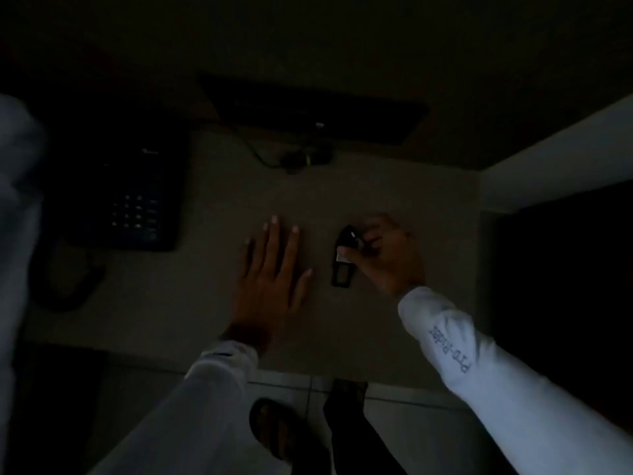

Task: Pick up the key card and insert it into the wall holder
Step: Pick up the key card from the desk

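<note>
The room is very dark. A dark, narrow key card lies on the pale desk top, its lower end resting on the surface. My right hand has its fingers and thumb closed on the card's upper part. Flat on the desk to the left of the card rests my left hand, palm down with fingers spread, holding nothing. No wall holder is visible.
A black desk phone sits at the left. A dark flat screen with a cable stands at the back against the wall. A pale wall edge rises at the right. My feet show below the desk's front edge.
</note>
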Demonstrator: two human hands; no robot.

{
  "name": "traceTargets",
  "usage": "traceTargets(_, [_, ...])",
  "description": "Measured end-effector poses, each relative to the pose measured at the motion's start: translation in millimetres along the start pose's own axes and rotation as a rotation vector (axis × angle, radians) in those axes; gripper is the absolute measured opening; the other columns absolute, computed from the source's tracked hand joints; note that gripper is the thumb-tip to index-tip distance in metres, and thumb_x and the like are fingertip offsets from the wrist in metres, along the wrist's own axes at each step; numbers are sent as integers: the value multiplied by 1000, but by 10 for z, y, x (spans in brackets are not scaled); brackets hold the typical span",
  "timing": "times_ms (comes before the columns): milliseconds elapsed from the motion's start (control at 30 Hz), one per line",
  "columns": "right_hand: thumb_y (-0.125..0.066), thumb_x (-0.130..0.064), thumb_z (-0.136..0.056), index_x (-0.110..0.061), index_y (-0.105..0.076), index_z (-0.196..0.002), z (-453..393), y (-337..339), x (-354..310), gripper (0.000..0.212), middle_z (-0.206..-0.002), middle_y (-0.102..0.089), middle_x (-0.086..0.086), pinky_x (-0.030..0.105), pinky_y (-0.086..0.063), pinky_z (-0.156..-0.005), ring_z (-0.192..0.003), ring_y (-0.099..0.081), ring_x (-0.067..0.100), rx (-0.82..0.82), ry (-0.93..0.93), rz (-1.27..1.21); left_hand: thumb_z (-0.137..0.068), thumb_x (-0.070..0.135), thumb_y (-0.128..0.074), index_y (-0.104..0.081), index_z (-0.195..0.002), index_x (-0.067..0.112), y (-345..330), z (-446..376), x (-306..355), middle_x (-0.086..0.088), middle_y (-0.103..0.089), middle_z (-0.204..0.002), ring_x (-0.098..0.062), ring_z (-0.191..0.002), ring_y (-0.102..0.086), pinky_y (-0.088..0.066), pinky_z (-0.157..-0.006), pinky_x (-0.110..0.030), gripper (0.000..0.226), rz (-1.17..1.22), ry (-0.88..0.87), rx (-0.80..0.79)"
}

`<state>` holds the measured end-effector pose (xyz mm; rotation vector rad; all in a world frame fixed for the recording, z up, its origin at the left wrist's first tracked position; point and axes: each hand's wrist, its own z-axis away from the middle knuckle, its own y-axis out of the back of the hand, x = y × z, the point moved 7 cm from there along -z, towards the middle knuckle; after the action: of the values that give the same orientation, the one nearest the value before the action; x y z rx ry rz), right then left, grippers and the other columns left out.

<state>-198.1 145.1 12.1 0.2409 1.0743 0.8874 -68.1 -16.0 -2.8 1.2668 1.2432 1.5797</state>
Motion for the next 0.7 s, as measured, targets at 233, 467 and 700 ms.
traceTargets(233, [-85,-25,-67,-17,-67,-97,-203,-105,12,36,-82,-72,6,47,-57,-81,-81,-69,24,-3,19,2,-109,53,-36,-25,-167,15,-297,-10,-132,-23,-21,-175,-36,-164,-15,-11,-133,-58,70,-35,-62,49])
traceTargets(467, [-80,-5,-75,-3,-71,-95,-203,-26,-4,23,-74,-65,6,10,-50,-58,-66,-60,10,-136,-94,-169,-108,47,-41,-39,-162,10,-112,-41,-51,-26,-33,-170,-42,-158,-31,-30,-126,-67,66,-69,-61,49])
traceTargets(700, [-77,1,-76,-5,-65,-99,298,770,-423,27,-80,-66,3,18,-52,-69,-72,-62,9,38,-131,-392,-111,43,-37,-51,-155,9,1172,-165,375,-26,-47,-162,-42,-150,-46,-42,-117,-70,58,-65,-153,199])
